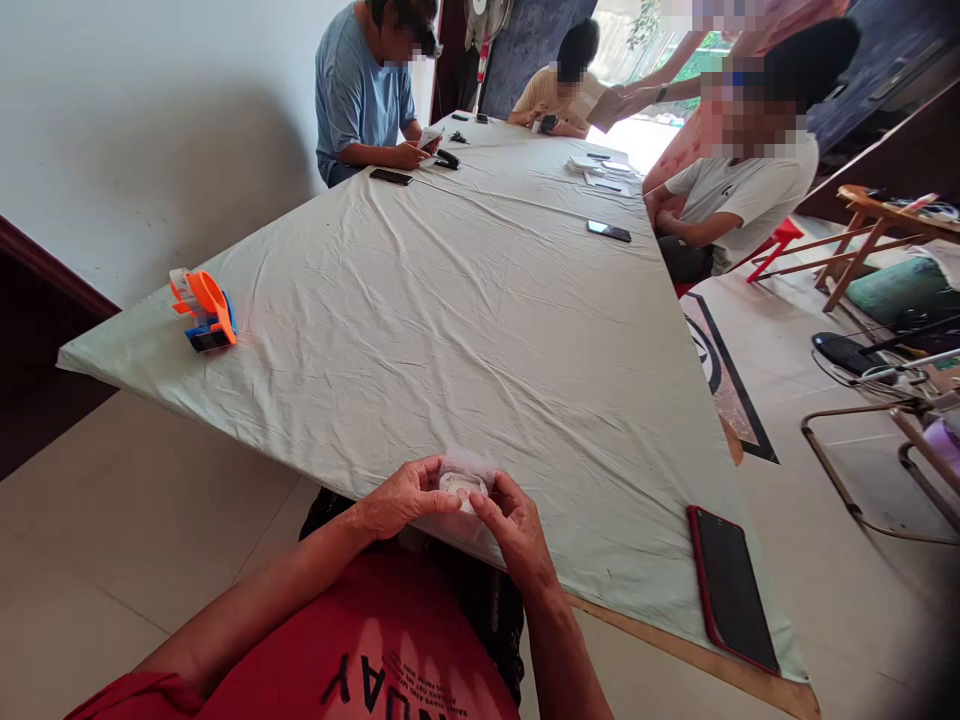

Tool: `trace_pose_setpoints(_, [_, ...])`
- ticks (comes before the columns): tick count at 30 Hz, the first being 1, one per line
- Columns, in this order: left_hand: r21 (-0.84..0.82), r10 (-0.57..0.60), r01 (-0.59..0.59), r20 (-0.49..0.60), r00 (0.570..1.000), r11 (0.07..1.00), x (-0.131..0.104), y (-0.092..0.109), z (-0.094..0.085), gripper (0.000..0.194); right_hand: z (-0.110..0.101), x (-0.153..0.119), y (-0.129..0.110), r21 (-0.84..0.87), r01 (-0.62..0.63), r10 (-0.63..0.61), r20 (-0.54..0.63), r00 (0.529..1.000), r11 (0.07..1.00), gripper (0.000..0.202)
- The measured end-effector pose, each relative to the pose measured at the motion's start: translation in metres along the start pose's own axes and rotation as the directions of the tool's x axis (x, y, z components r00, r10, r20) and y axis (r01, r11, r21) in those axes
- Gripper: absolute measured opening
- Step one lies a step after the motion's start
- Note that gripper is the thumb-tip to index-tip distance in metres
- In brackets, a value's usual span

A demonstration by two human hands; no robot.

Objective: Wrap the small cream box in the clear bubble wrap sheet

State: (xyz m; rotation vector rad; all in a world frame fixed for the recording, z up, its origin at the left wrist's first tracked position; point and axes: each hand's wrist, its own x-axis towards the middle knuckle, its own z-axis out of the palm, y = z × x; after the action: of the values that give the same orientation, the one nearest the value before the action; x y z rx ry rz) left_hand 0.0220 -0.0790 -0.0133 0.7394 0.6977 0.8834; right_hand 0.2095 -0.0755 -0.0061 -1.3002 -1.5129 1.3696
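At the near edge of the cloth-covered worktop (480, 300), a small clear plastic packet with a white piece inside (463, 485) sits pinched between both grips, left hand (401, 498) and right hand (514, 525) equally close, its long axis lying roughly crosswise.

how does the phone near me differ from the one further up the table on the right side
The near phone has a red case, lies at the table's corner by the edge, and looks far larger, being close to the camera. The far phone shows no red, only a dark body, and lies near the seated person in the white shirt. Both lie flat on the pale cloth, dark screens up, with no hand on them.
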Motion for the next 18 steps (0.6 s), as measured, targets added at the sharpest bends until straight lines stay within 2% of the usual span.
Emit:
trace_pose_setpoints(4, [0.015, -0.028, 0.029, -0.061, 0.998, 0.999, 0.002, -0.002, -0.002, 0.056, -0.002, -0.002, 0.004, -0.022, -0.002, 0.002, 0.002, 1.0, 1.0, 0.038])
trace_pose_setpoints(9, [-0.027, -0.08, 0.078, -0.103, 0.991, 0.997, 0.006, -0.002, 0.001, 0.059, -0.003, -0.004, 0.007, -0.027, -0.031, 0.032, 0.033, 0.999, 0.999, 0.055])
trace_pose_setpoints(13, [0.106, -0.034, 0.047, -0.121, 0.992, 0.993, 0.011, 0.003, 0.003, 0.054, -0.001, 0.001, 0.007, 0.116, -0.079, 0.076, 0.032, 0.997, 0.99, 0.051])
trace_pose_setpoints(15, [0.188, 0.002, 0.016, -0.097, 0.995, 0.982, 0.012, 0.008, 0.003, 0.053, 0.0, 0.003, 0.008, 0.193, -0.096, 0.095, 0.016, 0.995, 0.977, 0.05])
trace_pose_setpoints(18, [0.252, 0.035, -0.019, -0.056, 0.998, 0.967, 0.013, 0.014, 0.002, 0.053, 0.001, 0.007, 0.009, 0.222, -0.116, 0.121, -0.008, 0.993, 0.968, 0.048])
